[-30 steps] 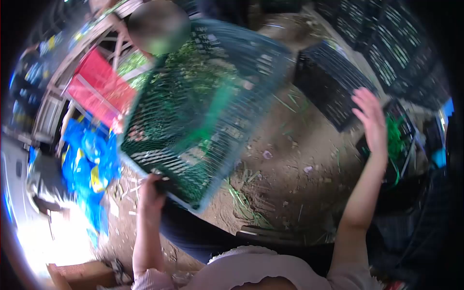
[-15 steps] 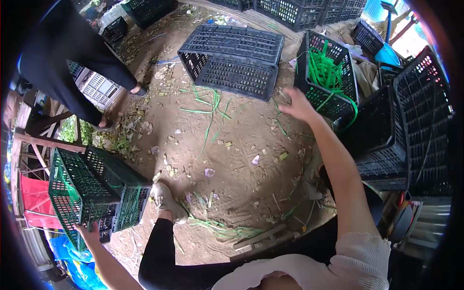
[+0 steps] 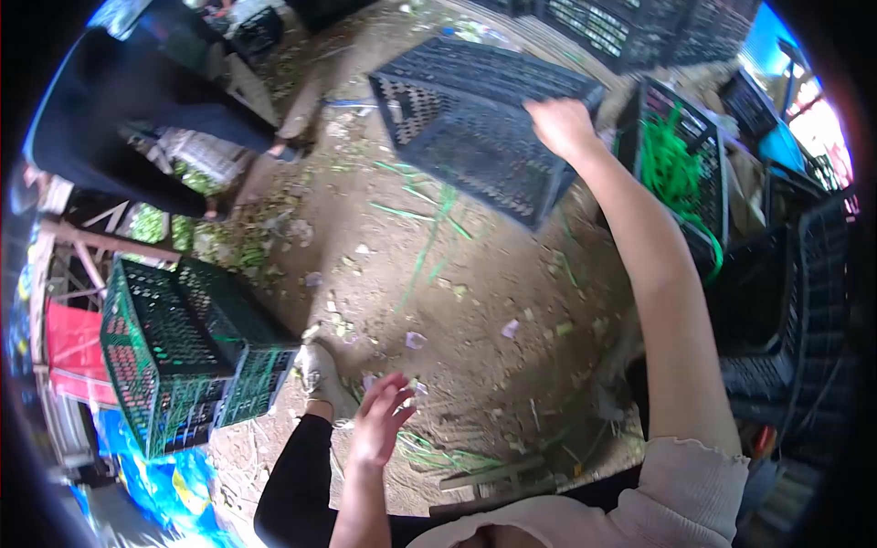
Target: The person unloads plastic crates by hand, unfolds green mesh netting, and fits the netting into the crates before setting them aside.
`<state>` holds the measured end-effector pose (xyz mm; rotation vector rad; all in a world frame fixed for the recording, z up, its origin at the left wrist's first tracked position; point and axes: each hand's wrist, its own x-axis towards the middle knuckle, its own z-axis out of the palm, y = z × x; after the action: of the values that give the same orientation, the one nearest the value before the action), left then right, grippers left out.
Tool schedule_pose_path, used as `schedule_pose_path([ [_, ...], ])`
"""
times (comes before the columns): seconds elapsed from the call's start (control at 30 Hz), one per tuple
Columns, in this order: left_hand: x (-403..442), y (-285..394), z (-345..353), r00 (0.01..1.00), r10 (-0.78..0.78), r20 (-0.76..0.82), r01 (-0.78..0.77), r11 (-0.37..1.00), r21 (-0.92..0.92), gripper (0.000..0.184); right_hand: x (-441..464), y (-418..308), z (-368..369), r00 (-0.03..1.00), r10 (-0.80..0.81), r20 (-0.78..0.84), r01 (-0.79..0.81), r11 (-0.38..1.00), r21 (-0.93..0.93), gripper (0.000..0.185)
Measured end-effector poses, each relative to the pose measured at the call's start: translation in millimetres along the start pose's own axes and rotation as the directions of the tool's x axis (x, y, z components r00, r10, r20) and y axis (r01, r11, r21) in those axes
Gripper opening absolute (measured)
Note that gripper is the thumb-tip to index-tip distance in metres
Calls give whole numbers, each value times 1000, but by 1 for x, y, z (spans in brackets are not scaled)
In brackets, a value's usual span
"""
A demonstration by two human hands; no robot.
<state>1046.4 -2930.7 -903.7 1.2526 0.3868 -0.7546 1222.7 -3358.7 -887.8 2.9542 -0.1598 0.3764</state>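
My right hand (image 3: 565,126) is at the black crate (image 3: 484,128) lying on its side on the dirt floor; its fingers are bent over the crate's near right part, and whether they grip it is unclear. My left hand (image 3: 382,422) hangs over the ground with fingers apart and nothing in it. To the left of it stand green crates (image 3: 169,356), untouched. Right of the black crate, another dark crate (image 3: 722,183) holds a tangle of green straps (image 3: 671,164).
A person in dark trousers (image 3: 137,110) stands at the upper left near leafy scraps (image 3: 247,237). Dark crates (image 3: 776,310) stand at the right, more crates (image 3: 621,32) at the back. Blue plastic (image 3: 169,475) lies lower left. Green strips (image 3: 438,219) litter the floor.
My left hand has left the green crates and moved right, over the floor. My right hand has moved up to the black crate, which appears tilted and shifted. The green crates stay at the left.
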Motion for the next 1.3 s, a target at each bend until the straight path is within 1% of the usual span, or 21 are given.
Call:
schedule_pose_path([
  [0.1, 43, -52, 7, 987, -146, 66, 153, 981, -120, 74, -27, 17, -63, 999, -34, 4, 33, 990, 141, 24],
  [0.23, 26, -59, 41, 969, -156, 192, 220, 899, -378, 99, -97, 56, -76, 914, -175, 367, -30, 871, 490, 35],
  [0.33, -2, -55, 73, 966, -97, 241, 174, 931, -321, 74, -154, 27, -32, 780, -259, 569, -162, 795, 585, 30],
  [0.37, 6, -85, 63, 973, -230, -36, 207, 927, -311, 47, -174, 24, -6, 744, -399, 536, -153, 680, 717, 28],
  [0.43, 12, -129, 62, 938, -331, -105, 300, 925, -234, 23, -217, 34, 38, 902, -252, 351, -116, 641, 759, 28],
  [0.5, 32, -167, 69, 916, -370, -156, 337, 919, -205, 16, -251, 59, 54, 936, 58, 347, -342, 383, 858, 30],
  [0.53, 27, -172, 83, 914, -358, -189, 308, 918, -250, 15, -264, 81, 56, 940, 307, 149, -301, 540, 786, 30],
  [0.6, 16, -179, 93, 897, -427, -115, 385, 882, -272, 16, -286, 124, 51, 651, 723, -229, -552, 659, 512, 26],
  [0.63, 12, -184, 94, 894, -440, -78, 400, 866, -300, 16, -296, 146, 44, 511, 806, -299, -675, 592, 440, 26],
  [0.67, 7, -196, 88, 884, -467, 11, 444, 832, -332, 17, -295, 148, 8, 205, 967, -151, -854, 252, 456, 33],
  [0.7, 5, -213, 79, 877, -468, 105, 473, 805, -359, 18, -312, 174, 36, 125, 882, -454, -852, 330, 406, 40],
  [0.8, 7, -233, 80, 841, -530, 107, 532, 775, -341, 26, -352, 228, 96, 201, 978, -63, -914, 210, 346, 76],
  [0.83, -4, -217, 90, 784, -610, 113, 610, 723, -324, 29, -367, 237, 132, 243, 960, -140, -955, 262, 138, 69],
  [0.9, -28, -190, 101, 672, -713, 201, 740, 643, -195, 34, -357, 229, 102, 262, 930, 258, -941, 187, 283, 48],
  [0.97, -46, -163, 106, 556, -758, 341, 794, 606, 51, 39, -362, 215, 112, 327, 928, 179, -900, 248, 357, 28],
  [1.03, -59, -141, 111, 620, -677, 396, 633, 730, 257, 37, -366, 184, 116, 275, 949, 151, -737, 108, 667, 23],
  [1.07, -62, -130, 115, 644, -630, 435, 522, 777, 351, 36, -366, 172, 143, 308, 912, 272, -359, -153, 921, 18],
  [1.13, -51, -114, 126, 832, -380, 404, 197, 883, 425, 35, -331, 81, 30, 446, 798, 405, -89, -411, 907, 13],
  [1.2, -55, -88, 149, 868, 230, 440, -447, 748, 491, 38, -315, -10, -89, 702, 565, 434, -202, -426, 882, 7],
  [1.23, -64, -69, 159, 706, 473, 527, -708, 459, 536, 41, -316, -47, -110, 793, 482, 372, -170, -412, 895, 6],
  [1.3, -95, -48, 172, 697, 409, 589, -703, 552, 449, 41, -323, -101, -153, 903, 318, 290, -169, -358, 918, 6],
])
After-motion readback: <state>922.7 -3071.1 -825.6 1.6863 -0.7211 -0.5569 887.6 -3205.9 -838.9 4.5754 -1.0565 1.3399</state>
